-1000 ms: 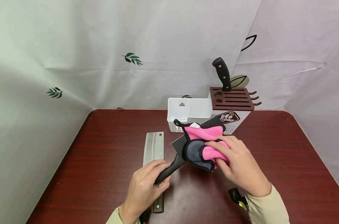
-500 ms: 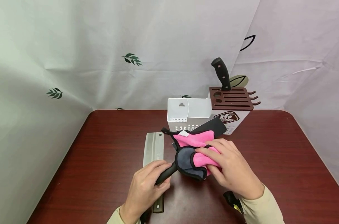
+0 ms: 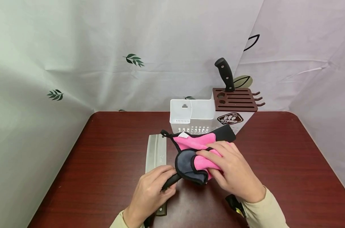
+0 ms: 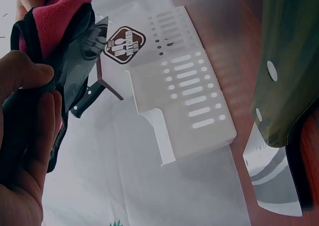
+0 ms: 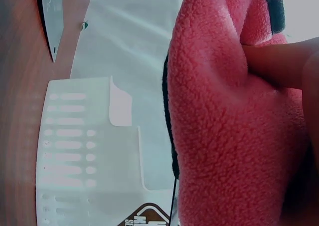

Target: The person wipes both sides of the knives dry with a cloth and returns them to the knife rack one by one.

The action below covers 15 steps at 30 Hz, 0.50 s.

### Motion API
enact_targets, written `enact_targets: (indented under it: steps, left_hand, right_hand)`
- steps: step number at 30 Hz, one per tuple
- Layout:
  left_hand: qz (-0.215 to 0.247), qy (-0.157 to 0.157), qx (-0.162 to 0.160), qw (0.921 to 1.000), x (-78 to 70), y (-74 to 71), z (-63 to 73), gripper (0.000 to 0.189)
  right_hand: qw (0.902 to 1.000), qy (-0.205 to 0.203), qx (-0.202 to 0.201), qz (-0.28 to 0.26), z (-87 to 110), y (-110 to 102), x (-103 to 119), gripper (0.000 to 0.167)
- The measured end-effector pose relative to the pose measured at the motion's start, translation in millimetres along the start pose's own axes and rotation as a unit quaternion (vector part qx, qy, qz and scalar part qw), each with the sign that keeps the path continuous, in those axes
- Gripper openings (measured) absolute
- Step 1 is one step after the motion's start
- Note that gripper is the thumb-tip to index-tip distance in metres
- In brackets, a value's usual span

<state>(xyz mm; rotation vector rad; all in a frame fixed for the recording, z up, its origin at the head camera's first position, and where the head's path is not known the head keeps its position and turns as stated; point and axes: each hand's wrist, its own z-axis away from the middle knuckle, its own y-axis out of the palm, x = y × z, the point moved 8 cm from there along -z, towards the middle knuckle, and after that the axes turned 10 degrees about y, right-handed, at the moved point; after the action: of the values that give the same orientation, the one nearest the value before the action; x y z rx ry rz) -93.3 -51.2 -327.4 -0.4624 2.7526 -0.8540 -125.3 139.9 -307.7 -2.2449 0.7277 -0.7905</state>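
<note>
In the head view my left hand (image 3: 150,191) grips the black handle (image 3: 171,181) of a knife with a broad, square-ended black blade (image 3: 227,133). My right hand (image 3: 232,172) pinches a pink and grey cloth (image 3: 193,142) with black edging, folded over that blade. Only the blade's far end shows past the cloth; the left wrist view shows more of its shiny side (image 4: 84,51). Pink fleece (image 5: 219,116) fills much of the right wrist view, pressed by my fingers. Beneath my left hand, a silver cleaver (image 3: 156,150) lies flat on the table, its handle partly hidden.
A white holder (image 3: 202,109) with a brown slotted knife block (image 3: 236,100) stands at the table's back edge. One black-handled knife (image 3: 225,74) sits upright in a slot. Near my right wrist lies a black and yellow object (image 3: 233,202), partly covered by the sleeve.
My right hand has slid the cloth along the blade towards the handle, down and left. The blade's far end has tilted slightly lower, and the cloth now reaches my left fingers.
</note>
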Motion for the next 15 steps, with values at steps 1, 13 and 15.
enact_targets:
  steps: [1, 13, 15]
  left_hand:
    - [0.002, 0.000, 0.000, 1.0000, -0.2, 0.4, -0.2, 0.020]
    - [0.027, 0.007, 0.008, 0.9996, -1.5, 2.2, -1.9, 0.023]
    - [0.028, 0.013, 0.006, 0.9995, -2.2, 2.2, -2.3, 0.023]
  right_hand:
    - [1.0000, 0.001, -0.002, 0.001, -0.1, 0, 0, 0.035]
    - [0.9984, 0.049, -0.004, 0.027, 2.6, -1, -12, 0.038]
    - [0.9975, 0.062, -0.005, 0.033, 3.5, -2, -16, 0.039]
